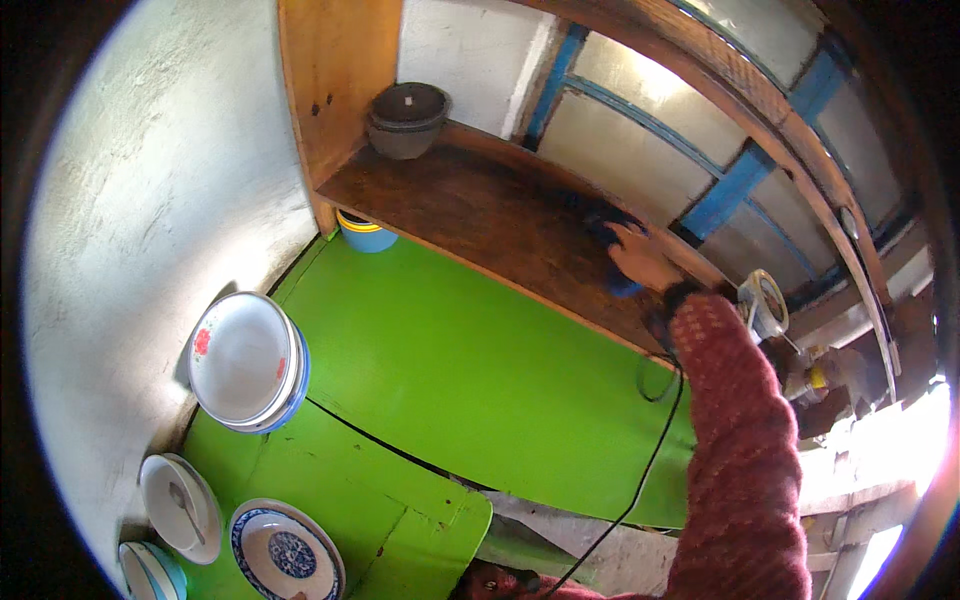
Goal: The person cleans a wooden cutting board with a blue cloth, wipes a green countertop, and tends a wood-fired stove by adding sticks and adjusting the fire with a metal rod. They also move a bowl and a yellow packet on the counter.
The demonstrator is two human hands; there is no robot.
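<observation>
My right hand, at the end of a dark red knit sleeve, reaches over the brown wooden shelf with a dark blue cloth-like thing at its fingers; blur hides whether the fingers grip it. Of my left hand only a fingertip seems to show at the bottom edge, at a bowl with a blue patterned rim. A stack of white enamel basins with red flowers stands on the green tabletop by the wall. Near it a metal spoon lies in a white bowl.
A dark lidded pot stands at the shelf's far left corner. Below the shelf is a blue and yellow container. A black cable hangs from the shelf across the green surface. More bowls stand at lower left; a tape roll is at right.
</observation>
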